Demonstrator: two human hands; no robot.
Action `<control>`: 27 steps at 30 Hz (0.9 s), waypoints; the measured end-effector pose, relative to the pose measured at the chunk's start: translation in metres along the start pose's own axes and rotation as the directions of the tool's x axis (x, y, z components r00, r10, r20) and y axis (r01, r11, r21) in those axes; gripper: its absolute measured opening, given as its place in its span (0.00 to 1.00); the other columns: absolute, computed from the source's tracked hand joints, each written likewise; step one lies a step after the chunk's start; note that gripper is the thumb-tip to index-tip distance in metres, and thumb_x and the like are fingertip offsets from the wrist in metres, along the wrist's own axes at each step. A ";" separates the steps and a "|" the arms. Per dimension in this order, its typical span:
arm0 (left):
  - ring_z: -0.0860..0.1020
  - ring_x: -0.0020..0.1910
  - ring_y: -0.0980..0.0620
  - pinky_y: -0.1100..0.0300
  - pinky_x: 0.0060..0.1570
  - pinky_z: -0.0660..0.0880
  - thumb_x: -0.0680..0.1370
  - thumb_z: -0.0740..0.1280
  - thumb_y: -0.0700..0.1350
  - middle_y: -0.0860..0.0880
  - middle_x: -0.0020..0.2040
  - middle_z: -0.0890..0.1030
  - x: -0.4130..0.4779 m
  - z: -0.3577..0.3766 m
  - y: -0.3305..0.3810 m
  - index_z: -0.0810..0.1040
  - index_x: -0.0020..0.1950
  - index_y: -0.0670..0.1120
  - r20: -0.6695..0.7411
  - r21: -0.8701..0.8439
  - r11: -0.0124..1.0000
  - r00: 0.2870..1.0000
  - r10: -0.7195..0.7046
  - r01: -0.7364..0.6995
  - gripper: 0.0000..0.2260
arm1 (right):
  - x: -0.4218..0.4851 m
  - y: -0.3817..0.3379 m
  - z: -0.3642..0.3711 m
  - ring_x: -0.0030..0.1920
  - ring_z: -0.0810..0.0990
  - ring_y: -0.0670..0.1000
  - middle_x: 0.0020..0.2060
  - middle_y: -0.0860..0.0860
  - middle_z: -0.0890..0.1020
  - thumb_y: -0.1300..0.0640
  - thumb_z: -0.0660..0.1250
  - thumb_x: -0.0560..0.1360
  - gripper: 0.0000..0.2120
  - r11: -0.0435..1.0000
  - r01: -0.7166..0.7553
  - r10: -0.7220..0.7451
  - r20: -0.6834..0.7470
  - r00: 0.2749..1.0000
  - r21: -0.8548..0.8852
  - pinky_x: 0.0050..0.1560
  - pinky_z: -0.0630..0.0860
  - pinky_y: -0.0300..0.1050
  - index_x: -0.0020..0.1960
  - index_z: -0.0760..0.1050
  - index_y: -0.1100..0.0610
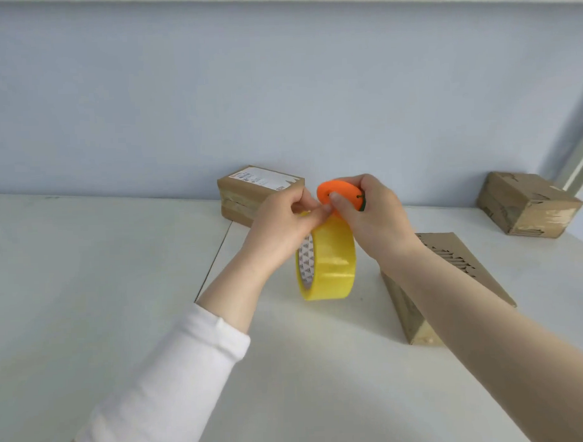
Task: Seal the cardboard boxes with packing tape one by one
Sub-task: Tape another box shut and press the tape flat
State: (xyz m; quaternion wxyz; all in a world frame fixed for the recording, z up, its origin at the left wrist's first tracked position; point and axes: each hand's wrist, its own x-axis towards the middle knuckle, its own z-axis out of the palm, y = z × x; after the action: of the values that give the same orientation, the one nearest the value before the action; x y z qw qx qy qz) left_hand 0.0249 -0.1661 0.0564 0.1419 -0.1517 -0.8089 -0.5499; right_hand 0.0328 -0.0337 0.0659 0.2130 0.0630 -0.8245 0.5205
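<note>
White sleeve (163, 374) up front, past it the left hand (283, 217) pinches the top of the on-edge yellow tape roll (331, 262), right hand (372, 214) grips an orange cutter (338, 191) touching it there, nearest cardboard box (450, 256) just under the right forearm.

A: Cardboard boxes?
B: Three: labelled box (261, 185) at the back, scuffed box (527, 206) far right, long box (457, 264) under the right forearm.
A: Rolls of tape?
B: One yellow tape roll (331, 262).
A: Orange discs?
B: One orange disc (340, 191).
A: Hands?
B: Two: left hand (280, 221), right hand (372, 214).
A: Sleeves?
B: One white sleeve (163, 374), on the left arm.
A: Table tops?
B: Two, going by the seam: left top (86, 261), right top (321, 368).
</note>
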 end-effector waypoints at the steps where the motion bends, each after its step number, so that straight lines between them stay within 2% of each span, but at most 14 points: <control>1: 0.74 0.34 0.58 0.64 0.37 0.67 0.73 0.71 0.48 0.59 0.30 0.75 0.000 0.007 0.010 0.70 0.31 0.52 -0.027 0.022 0.998 0.998 0.051 -0.051 0.14 | 0.000 -0.003 -0.009 0.41 0.73 0.40 0.42 0.42 0.75 0.58 0.65 0.77 0.05 1.000 -0.001 0.002 -0.042 0.999 0.018 0.37 0.68 0.22 0.52 0.71 0.53; 3: 0.76 0.39 0.55 0.63 0.41 0.68 0.74 0.71 0.47 0.57 0.34 0.77 0.001 0.021 0.028 0.71 0.32 0.52 -0.054 0.060 0.990 0.990 0.129 -0.125 0.12 | 0.002 -0.006 -0.027 0.41 0.74 0.41 0.42 0.44 0.76 0.56 0.65 0.76 0.06 0.993 -0.051 0.061 -0.092 0.994 0.109 0.37 0.70 0.26 0.52 0.71 0.55; 5: 0.78 0.43 0.56 0.62 0.45 0.69 0.74 0.70 0.47 0.56 0.37 0.79 0.001 0.034 0.043 0.72 0.35 0.49 -0.047 0.084 0.983 0.985 0.166 -0.162 0.10 | 0.005 -0.008 -0.046 0.39 0.75 0.48 0.43 0.50 0.78 0.54 0.66 0.76 0.11 0.957 -0.152 0.179 -0.089 0.980 0.248 0.40 0.73 0.36 0.55 0.73 0.60; 6: 0.78 0.43 0.57 0.63 0.46 0.70 0.74 0.70 0.46 0.56 0.38 0.79 0.001 0.040 0.048 0.72 0.35 0.48 -0.035 0.077 0.982 0.984 0.176 -0.173 0.10 | 0.007 -0.009 -0.057 0.37 0.75 0.49 0.41 0.52 0.78 0.53 0.66 0.76 0.13 0.923 -0.198 0.237 -0.081 0.968 0.329 0.38 0.73 0.39 0.55 0.73 0.61; 9: 0.77 0.40 0.61 0.69 0.44 0.71 0.75 0.69 0.43 0.58 0.37 0.79 -0.003 0.059 0.057 0.70 0.34 0.48 -0.014 0.000 0.987 0.987 0.160 -0.160 0.12 | 0.015 -0.007 -0.102 0.32 0.72 0.47 0.37 0.52 0.77 0.53 0.66 0.76 0.10 0.795 -0.224 0.333 -0.098 0.938 0.564 0.26 0.68 0.34 0.47 0.75 0.61; 11: 0.77 0.39 0.61 0.69 0.45 0.70 0.75 0.69 0.43 0.57 0.39 0.80 -0.004 0.068 0.060 0.70 0.34 0.49 -0.043 -0.103 0.988 0.992 0.115 -0.119 0.12 | 0.018 0.009 -0.135 0.32 0.72 0.46 0.38 0.52 0.77 0.53 0.68 0.75 0.09 0.762 -0.196 0.352 -0.140 0.926 0.618 0.23 0.65 0.32 0.44 0.75 0.59; 12: 0.77 0.40 0.59 0.66 0.46 0.70 0.75 0.69 0.42 0.54 0.40 0.81 -0.003 0.071 0.061 0.70 0.34 0.49 -0.063 -0.156 0.983 0.994 0.090 -0.099 0.12 | 0.016 0.023 -0.149 0.31 0.72 0.46 0.38 0.52 0.77 0.52 0.69 0.74 0.10 0.792 -0.213 0.364 -0.162 0.917 0.572 0.22 0.65 0.33 0.45 0.75 0.59; 14: 0.76 0.42 0.54 0.60 0.46 0.70 0.75 0.70 0.43 0.46 0.43 0.81 -0.001 0.074 0.065 0.70 0.34 0.49 -0.091 -0.206 0.975 0.993 0.070 -0.088 0.12 | 0.004 0.060 -0.169 0.31 0.72 0.46 0.39 0.53 0.76 0.50 0.70 0.72 0.14 0.883 -0.321 0.399 -0.188 0.897 0.344 0.23 0.66 0.34 0.48 0.74 0.59; 16: 0.76 0.41 0.55 0.60 0.43 0.70 0.74 0.70 0.44 0.47 0.43 0.81 0.002 0.075 0.072 0.71 0.34 0.50 -0.091 -0.219 0.971 0.993 0.079 -0.098 0.11 | -0.016 0.103 -0.177 0.34 0.73 0.49 0.39 0.55 0.77 0.48 0.72 0.70 0.16 0.901 -0.428 0.434 -0.198 0.879 0.073 0.28 0.68 0.39 0.47 0.73 0.59; 19: 0.78 0.43 0.54 0.59 0.48 0.72 0.72 0.70 0.47 0.47 0.42 0.81 0.004 0.079 0.082 0.72 0.34 0.51 -0.078 -0.218 0.970 0.993 0.092 -0.107 0.09 | -0.040 0.155 -0.181 0.41 0.74 0.54 0.40 0.55 0.77 0.46 0.73 0.68 0.16 0.859 -0.464 0.436 -0.163 0.885 -0.217 0.37 0.68 0.44 0.43 0.75 0.58; 22: 0.76 0.41 0.52 0.59 0.46 0.70 0.73 0.70 0.46 0.46 0.41 0.78 0.003 0.090 0.090 0.72 0.36 0.50 -0.091 -0.194 0.975 0.991 0.095 -0.111 0.09 | -0.044 0.178 -0.180 0.45 0.74 0.53 0.44 0.52 0.79 0.40 0.68 0.70 0.18 0.742 -0.417 0.451 -0.069 0.890 -0.525 0.40 0.68 0.44 0.47 0.76 0.55; 25: 0.73 0.39 0.53 0.62 0.41 0.68 0.76 0.68 0.44 0.45 0.40 0.76 0.000 0.103 0.095 0.71 0.37 0.49 -0.123 -0.178 0.978 0.988 0.089 -0.110 0.10 | -0.037 0.185 -0.178 0.57 0.72 0.56 0.54 0.53 0.78 0.36 0.63 0.72 0.24 0.659 -0.336 0.425 -0.035 0.904 -0.673 0.50 0.69 0.46 0.57 0.75 0.53; 27: 0.74 0.41 0.52 0.61 0.43 0.68 0.76 0.67 0.44 0.44 0.41 0.77 -0.002 0.110 0.099 0.70 0.37 0.49 -0.135 -0.176 0.979 0.988 0.076 -0.100 0.09 | -0.036 0.178 -0.178 0.64 0.65 0.57 0.60 0.55 0.75 0.37 0.62 0.73 0.27 0.703 -0.300 0.344 -0.061 0.937 -0.644 0.60 0.66 0.49 0.63 0.71 0.55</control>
State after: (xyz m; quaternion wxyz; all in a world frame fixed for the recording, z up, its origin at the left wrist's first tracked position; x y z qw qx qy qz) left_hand 0.0595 -0.0289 0.1000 0.2031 -0.1644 -0.7368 -0.6235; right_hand 0.0585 0.2002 -0.0321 0.1010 -0.1425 -0.9568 0.2323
